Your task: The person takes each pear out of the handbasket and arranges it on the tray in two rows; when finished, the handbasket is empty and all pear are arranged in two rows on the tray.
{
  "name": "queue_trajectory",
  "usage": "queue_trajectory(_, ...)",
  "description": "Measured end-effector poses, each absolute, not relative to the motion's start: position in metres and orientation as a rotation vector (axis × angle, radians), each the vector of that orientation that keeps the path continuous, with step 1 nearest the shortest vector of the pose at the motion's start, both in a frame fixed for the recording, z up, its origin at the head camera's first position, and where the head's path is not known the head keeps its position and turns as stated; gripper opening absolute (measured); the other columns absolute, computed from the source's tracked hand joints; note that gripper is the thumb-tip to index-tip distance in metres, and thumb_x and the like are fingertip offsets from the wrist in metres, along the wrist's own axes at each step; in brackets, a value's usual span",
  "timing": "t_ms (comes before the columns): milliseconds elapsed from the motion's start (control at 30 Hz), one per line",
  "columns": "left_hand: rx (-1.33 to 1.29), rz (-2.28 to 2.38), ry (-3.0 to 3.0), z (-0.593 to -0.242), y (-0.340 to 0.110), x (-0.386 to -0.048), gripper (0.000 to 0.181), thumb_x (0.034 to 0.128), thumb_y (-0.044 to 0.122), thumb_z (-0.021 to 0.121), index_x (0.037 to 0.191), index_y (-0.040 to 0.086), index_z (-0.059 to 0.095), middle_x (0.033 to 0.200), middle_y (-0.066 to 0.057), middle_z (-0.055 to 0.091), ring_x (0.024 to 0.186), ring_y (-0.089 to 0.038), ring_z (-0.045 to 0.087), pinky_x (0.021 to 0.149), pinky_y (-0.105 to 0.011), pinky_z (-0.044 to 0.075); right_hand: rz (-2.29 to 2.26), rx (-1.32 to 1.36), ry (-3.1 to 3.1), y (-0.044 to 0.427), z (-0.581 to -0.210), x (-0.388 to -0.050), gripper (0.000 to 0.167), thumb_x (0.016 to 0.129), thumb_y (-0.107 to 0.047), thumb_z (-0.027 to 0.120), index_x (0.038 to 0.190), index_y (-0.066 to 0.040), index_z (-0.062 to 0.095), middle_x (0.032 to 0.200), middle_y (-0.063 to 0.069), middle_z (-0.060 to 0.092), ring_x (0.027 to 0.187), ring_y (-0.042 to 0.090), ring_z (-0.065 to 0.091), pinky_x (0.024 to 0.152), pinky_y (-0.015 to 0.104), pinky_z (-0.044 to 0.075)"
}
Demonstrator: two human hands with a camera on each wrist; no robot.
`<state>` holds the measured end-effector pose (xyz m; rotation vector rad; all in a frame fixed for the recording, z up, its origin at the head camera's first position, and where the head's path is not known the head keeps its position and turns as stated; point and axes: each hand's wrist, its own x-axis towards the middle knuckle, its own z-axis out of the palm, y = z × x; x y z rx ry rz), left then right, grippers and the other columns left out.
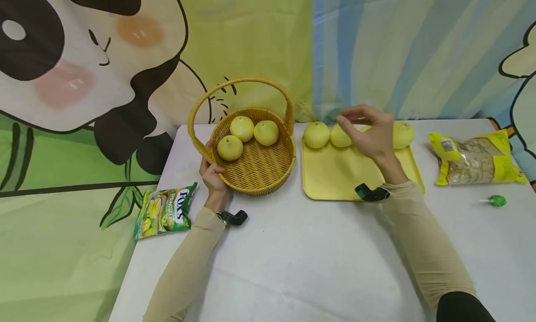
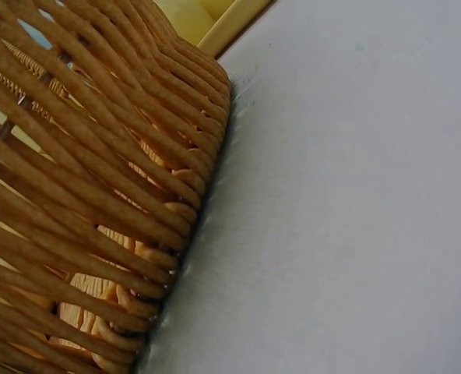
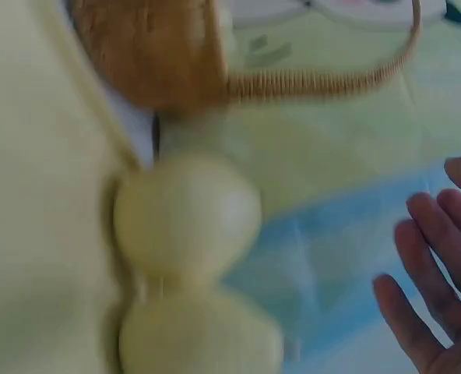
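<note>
A wicker basket point(image 1: 261, 171) with a tall arched handle stands on the table, holding three round pale yellow-green fruits point(image 1: 230, 148). My left hand point(image 1: 215, 177) grips the basket's left side by the foot of its handle. The left wrist view shows the woven wall up close, but not the hand. Over the yellow tray point(image 1: 331, 180), my right hand point(image 1: 374, 135) is raised with nothing in it, its fingers loosely bent in the right wrist view. Several similar fruits point(image 1: 316, 135) line the tray's back edge; the right hand partly hides some of them.
A green FOX'S candy bag point(image 1: 165, 211) lies left of the basket. To the tray's right are a yellow-and-clear food package point(image 1: 476, 159) and a small green-wrapped lollipop point(image 1: 497, 200). A printed cloth backdrop point(image 1: 251, 38) hangs directly behind the white table point(image 1: 310, 257).
</note>
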<state>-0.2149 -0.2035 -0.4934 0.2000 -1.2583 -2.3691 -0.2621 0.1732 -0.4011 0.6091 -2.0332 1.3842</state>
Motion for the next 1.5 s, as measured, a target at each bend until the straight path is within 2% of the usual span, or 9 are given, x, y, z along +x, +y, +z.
queue_trajectory(100,0.198,-2.354,-1.263,-0.493,-0.204,-0.215,0.090,0.0703,-0.010,0.027,0.155,0.006,0.052,0.161,-0.006,0.049,0.145,-0.020,0.047,0.113,-0.030,0.041,1.444,0.815,-2.175,0.131,-0.393,-0.256,0.015,0.091,-0.002,0.078,0.105,-0.001,0.082,0.095,0.016,0.081,0.082,0.001,0.074,0.076,0.022,0.060)
queue_trajectory(200,0.203,-2.339,-1.260,-0.493,-0.206,-0.214,0.091,0.0685,-0.009,0.026,0.154,0.006,0.053,0.161,-0.006,0.050,0.146,-0.019,0.048,0.113,-0.030,0.040,1.463,1.023,-2.322,0.089,-0.388,-0.254,0.019,0.096,-0.010,0.075,0.113,-0.004,0.081,0.099,0.009,0.082,0.086,0.013,0.077,0.076,0.034,0.062)
queue_trajectory(400,0.201,-2.332,-1.274,-0.494,-0.205,-0.215,0.091,0.0684,-0.007,0.027,0.155,0.007,0.053,0.161,-0.004,0.050,0.146,-0.019,0.047,0.112,-0.030,0.041,1.459,1.310,-2.616,0.028,-0.387,-0.266,0.039,0.102,-0.025,0.071,0.138,-0.009,0.069,0.122,0.010,0.078,0.109,0.020,0.074,0.094,0.044,0.060)
queue_trajectory(633,0.208,-2.350,-1.281,-0.494,-0.201,-0.215,0.091,0.0685,-0.007,0.029,0.155,0.009,0.052,0.160,-0.004,0.051,0.142,-0.020,0.050,0.109,-0.031,0.043,1.606,1.323,-2.806,-0.009,-0.381,-0.289,0.056,0.101,-0.028,0.072,0.150,-0.004,0.057,0.151,0.019,0.061,0.133,0.037,0.063,0.113,0.052,0.048)
queue_trajectory(833,0.195,-2.342,-1.292,-0.495,-0.199,-0.216,0.090,0.0695,-0.007,0.029,0.155,0.008,0.053,0.158,-0.005,0.050,0.135,-0.018,0.050,0.106,-0.029,0.043,1.570,1.355,-2.901,-0.036,-0.383,-0.298,0.064,0.100,-0.031,0.073,0.155,-0.006,0.053,0.159,0.014,0.054,0.147,0.030,0.051,0.122,0.045,0.039)
queue_trajectory(967,0.207,-2.355,-1.270,-0.493,-0.198,-0.216,0.091,0.0682,-0.007,0.027,0.154,0.008,0.054,0.159,-0.005,0.051,0.135,-0.017,0.051,0.104,-0.027,0.043,1.535,1.347,-2.961,-0.050,-0.388,-0.300,0.063,0.101,-0.023,0.072,0.157,-0.005,0.051,0.161,0.012,0.052,0.151,0.025,0.046,0.124,0.038,0.035)
queue_trajectory(1167,0.205,-2.348,-1.260,-0.494,-0.198,-0.217,0.090,0.0688,-0.007,0.026,0.153,0.008,0.054,0.157,-0.006,0.052,0.135,-0.018,0.051,0.105,-0.028,0.044,1.515,1.319,-2.954,-0.059,-0.399,-0.304,0.062,0.096,-0.008,0.074,0.154,-0.004,0.053,0.159,0.012,0.054,0.149,0.025,0.047,0.124,0.036,0.035)
queue_trajectory(1433,0.199,-2.339,-1.281,-0.495,-0.200,-0.217,0.092,0.0666,-0.005,0.028,0.154,0.009,0.053,0.158,-0.004,0.052,0.135,-0.019,0.052,0.105,-0.027,0.044,1.320,1.506,-2.998,-0.069,-0.409,-0.306,0.065,0.088,-0.002,0.079,0.150,-0.010,0.061,0.159,0.010,0.052,0.148,0.026,0.045,0.123,0.037,0.033)
queue_trajectory(1500,0.201,-2.333,-1.281,-0.495,-0.201,-0.216,0.093,0.0653,-0.004,0.027,0.154,0.008,0.053,0.158,-0.005,0.052,0.134,-0.019,0.053,0.104,-0.027,0.044,1.370,1.535,-3.018,-0.071,-0.411,-0.305,0.064,0.087,-0.001,0.080,0.148,-0.011,0.062,0.157,0.009,0.053,0.143,0.025,0.049,0.120,0.037,0.037)
